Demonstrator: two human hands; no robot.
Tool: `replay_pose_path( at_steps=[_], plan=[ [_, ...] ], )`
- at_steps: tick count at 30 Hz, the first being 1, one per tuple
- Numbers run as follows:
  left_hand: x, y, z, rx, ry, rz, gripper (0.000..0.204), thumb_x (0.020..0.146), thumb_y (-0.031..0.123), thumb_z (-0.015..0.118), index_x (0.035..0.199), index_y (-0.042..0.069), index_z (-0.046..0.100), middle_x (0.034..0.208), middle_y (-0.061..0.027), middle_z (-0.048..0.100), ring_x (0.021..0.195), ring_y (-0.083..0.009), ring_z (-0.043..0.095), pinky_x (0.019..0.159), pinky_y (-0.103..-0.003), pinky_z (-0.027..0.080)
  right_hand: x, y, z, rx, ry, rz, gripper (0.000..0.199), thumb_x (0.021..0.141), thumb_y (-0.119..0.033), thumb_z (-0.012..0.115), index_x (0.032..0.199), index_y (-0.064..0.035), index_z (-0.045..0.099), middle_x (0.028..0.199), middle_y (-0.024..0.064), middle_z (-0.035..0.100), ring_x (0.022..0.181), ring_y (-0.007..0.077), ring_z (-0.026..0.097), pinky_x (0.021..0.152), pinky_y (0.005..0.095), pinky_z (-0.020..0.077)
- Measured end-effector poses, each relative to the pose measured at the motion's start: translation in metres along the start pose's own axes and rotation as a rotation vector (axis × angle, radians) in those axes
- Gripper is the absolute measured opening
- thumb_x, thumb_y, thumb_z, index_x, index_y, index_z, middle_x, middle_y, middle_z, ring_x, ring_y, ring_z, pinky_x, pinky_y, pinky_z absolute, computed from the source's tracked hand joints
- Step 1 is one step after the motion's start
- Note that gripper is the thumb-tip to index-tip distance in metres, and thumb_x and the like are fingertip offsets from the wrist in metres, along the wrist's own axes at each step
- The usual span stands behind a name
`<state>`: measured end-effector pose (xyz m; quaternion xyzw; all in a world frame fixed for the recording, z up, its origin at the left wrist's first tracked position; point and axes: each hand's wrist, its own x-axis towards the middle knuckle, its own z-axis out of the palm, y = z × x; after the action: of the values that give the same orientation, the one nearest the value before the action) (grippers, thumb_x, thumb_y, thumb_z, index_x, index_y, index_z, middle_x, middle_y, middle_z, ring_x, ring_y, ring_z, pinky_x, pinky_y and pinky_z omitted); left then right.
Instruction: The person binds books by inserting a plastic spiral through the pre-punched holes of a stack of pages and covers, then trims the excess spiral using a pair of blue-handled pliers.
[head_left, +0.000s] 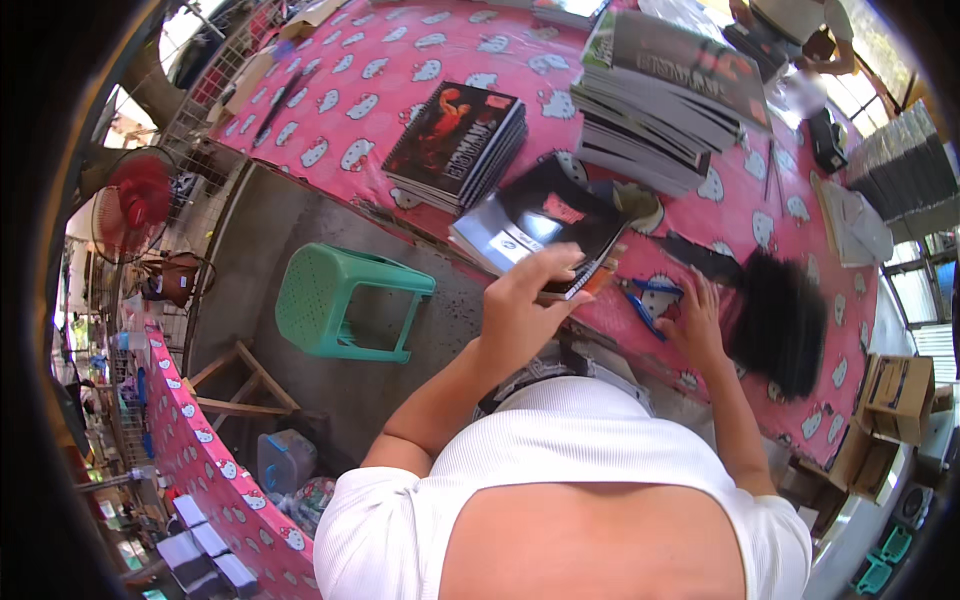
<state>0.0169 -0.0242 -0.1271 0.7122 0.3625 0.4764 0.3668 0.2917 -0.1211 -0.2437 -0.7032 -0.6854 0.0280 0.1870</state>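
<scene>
My left hand [530, 300] is closed on the lower edge of a spiral notebook [540, 215] with a dark glossy cover. The notebook is tilted over the table's front edge, and light glares on its lower left part. To the right, my right hand [692, 315] rests at the table with its fingers apart. Its thumb is close to the blue handles of a pair of pliers [650, 300]; whether they touch is hard to tell. Beside that hand lies a blurred bundle of black, bristly pieces [785, 325]. A short stack of spiral notebooks [455, 145] lies left of the held one.
The pink patterned tablecloth [430, 50] covers the table. A tall pile of printed sheets [650, 130] rises behind the notebook. A green plastic stool [350, 300] stands on the floor at left, near a red fan [135, 205]. Another person [805, 25] is at the far right.
</scene>
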Motion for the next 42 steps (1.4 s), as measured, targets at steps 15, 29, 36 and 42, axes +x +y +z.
replay_pose_path(
  at_steps=[15, 29, 36, 42],
  plan=[
    [-0.01, -0.032, 0.027, -0.01, 0.137, 0.187, 0.021, 0.063, -0.008, 0.078, 0.075, -0.002, 0.062, 0.09, -0.0141, 0.068, 0.082, -0.0185, 0.067, 0.07, -0.027, 0.054, 0.019, -0.107, -0.077, 0.469, 0.044, -0.061, 0.049, 0.074, -0.021, 0.07, 0.116, -0.004, 0.053, 0.106, 0.0174, 0.053, 0.099, 0.0342, 0.052, 0.085, 0.0412, 0.0433],
    [-0.003, -0.03, 0.023, 0.02, 0.066, 0.321, 0.022, 0.064, -0.009, 0.077, 0.08, -0.003, 0.063, 0.09, -0.0136, 0.068, 0.081, -0.019, 0.067, 0.069, -0.026, 0.055, 0.015, -0.088, -0.051, 1.435, -0.52, 0.4, 0.039, 0.086, -0.029, 0.062, 0.113, -0.0014, 0.054, 0.103, 0.01, 0.057, 0.096, 0.0189, 0.055, 0.073, 0.0282, 0.0469],
    [0.023, -0.022, 0.014, -0.028, 0.093, 0.198, 0.02, 0.068, -0.004, 0.078, 0.078, -0.003, 0.061, 0.089, -0.0121, 0.067, 0.078, -0.0138, 0.066, 0.069, -0.024, 0.056, 0.012, -0.021, -0.012, -0.068, 0.094, -0.194, 0.057, 0.072, -0.019, 0.073, 0.122, -0.0058, 0.052, 0.128, 0.0182, 0.045, 0.113, 0.0363, 0.049, 0.092, 0.04, 0.0441],
    [0.063, 0.014, -0.001, -0.048, -0.167, 0.074, 0.018, 0.073, 0.002, 0.075, 0.085, -0.003, 0.062, 0.101, -0.0124, 0.064, 0.086, -0.016, 0.064, 0.068, -0.027, 0.053, 0.124, -0.122, -0.05, 0.526, 0.235, -0.549, 0.057, 0.071, -0.007, 0.071, 0.124, -0.0064, 0.049, 0.112, 0.0167, 0.057, 0.106, 0.037, 0.057, 0.089, 0.0405, 0.0481]
  ],
)
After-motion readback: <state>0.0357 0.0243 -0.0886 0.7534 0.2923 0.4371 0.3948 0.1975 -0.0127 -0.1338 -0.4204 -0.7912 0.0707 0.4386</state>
